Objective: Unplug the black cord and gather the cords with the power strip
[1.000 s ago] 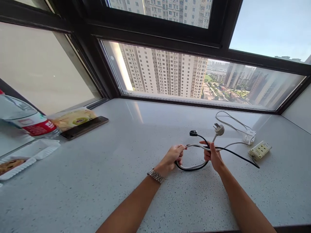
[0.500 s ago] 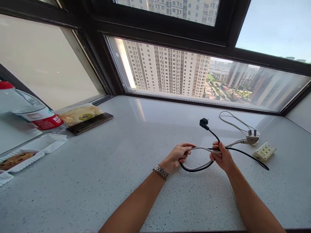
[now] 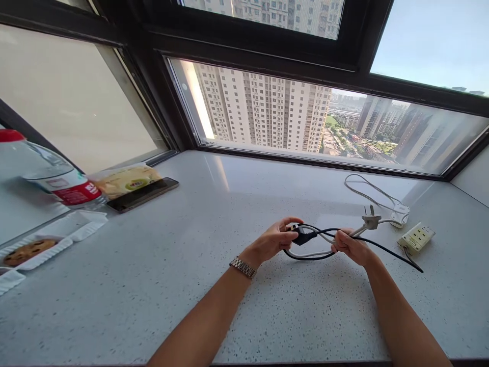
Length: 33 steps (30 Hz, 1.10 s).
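Note:
Over the white speckled sill (image 3: 153, 285), both my hands work a loop made of a black cord (image 3: 385, 248) and a grey cord (image 3: 311, 253). My left hand (image 3: 273, 239), a metal watch on its wrist, pinches the black plug (image 3: 301, 233) at the loop's left side. My right hand (image 3: 349, 246) is closed round both cords where they cross. Past my right hand the grey plug (image 3: 370, 220) sticks up. The black cord trails off to the right across the sill.
A cream power strip (image 3: 415, 237) and a white adapter (image 3: 399, 210) with a thin white cable lie at the right. At the left are a phone (image 3: 142, 194), a yellow packet (image 3: 124, 180), a water bottle (image 3: 57, 178) and a tray with a cookie (image 3: 26, 251). Windows close off the back.
The black plug has come down from above the loop into my left hand's fingers. The grey plug has lifted clear of the adapter. Both hands have shifted slightly.

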Motion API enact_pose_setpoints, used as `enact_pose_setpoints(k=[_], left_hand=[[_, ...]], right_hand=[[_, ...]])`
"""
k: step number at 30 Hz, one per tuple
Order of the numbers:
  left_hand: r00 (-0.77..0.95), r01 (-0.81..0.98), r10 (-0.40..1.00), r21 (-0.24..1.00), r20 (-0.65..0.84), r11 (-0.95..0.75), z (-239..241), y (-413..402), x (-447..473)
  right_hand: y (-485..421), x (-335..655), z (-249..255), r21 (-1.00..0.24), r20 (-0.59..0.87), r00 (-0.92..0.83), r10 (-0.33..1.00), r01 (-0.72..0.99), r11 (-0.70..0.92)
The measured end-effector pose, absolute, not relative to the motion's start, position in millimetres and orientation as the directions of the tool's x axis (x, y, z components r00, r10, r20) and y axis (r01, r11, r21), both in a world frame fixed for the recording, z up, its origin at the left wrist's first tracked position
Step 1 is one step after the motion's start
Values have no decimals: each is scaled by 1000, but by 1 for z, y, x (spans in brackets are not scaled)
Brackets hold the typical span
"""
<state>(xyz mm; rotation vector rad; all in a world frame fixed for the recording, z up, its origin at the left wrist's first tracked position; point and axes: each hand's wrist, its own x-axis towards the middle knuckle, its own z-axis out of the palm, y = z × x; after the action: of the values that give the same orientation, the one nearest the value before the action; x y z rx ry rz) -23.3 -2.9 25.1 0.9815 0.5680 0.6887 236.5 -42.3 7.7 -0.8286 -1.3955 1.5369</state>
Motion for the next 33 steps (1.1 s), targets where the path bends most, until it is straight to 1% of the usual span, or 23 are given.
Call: enact_pose_setpoints(k=[2,4,6,9,11,13,16,18,20,24,27,31,33], left_hand=[[621,-211,774,924,-126,320,23,-3,-20],[579,-184,806,944,-121,274,19,-1,-17],[531,-181,839,951,-120,250,13,1,-14],[473,-163,867,952,-156,260,6,4,-13],[444,-151,879,952,-176,267,4,5,-12],[431,-140,884,955,-179,262,5,5,-12],[472,-104,864,962,-176,253,11,3,-12],[507,-101,844,960,-176,261,14,2,-13],[530,-128,829,950,-176,284,16,1,-15],[567,-183,799,915,-201,361,12,1,-16],[555,-191,798,897,-236,398,9,2,-15],[508,-227,835,903,-210,365,14,-1,-12],[513,-252,838,899,-189,357,17,-3,-12]], right_hand=[[-43,239,10,-993,69,-395,916,-114,26],[-44,242,12,-994,80,-406,910,-101,42],[-46,246,14,-989,104,-456,884,-144,42],[-49,249,17,-973,119,-555,823,-230,-14],[-49,247,17,-962,114,-567,816,-268,-52],[-47,242,16,-950,85,-498,863,-303,-81],[-43,232,13,-931,-29,-294,955,-341,-133],[-40,226,11,-920,-105,-174,979,-357,-162],[-40,223,10,-913,-139,-116,983,-369,-173],[-41,224,10,-918,-98,-118,988,-374,-135],[-43,225,11,-940,-58,-150,987,-326,-105],[-45,225,16,-970,-8,-120,993,-240,-37],[-46,226,20,-980,19,-99,995,-198,-1]])
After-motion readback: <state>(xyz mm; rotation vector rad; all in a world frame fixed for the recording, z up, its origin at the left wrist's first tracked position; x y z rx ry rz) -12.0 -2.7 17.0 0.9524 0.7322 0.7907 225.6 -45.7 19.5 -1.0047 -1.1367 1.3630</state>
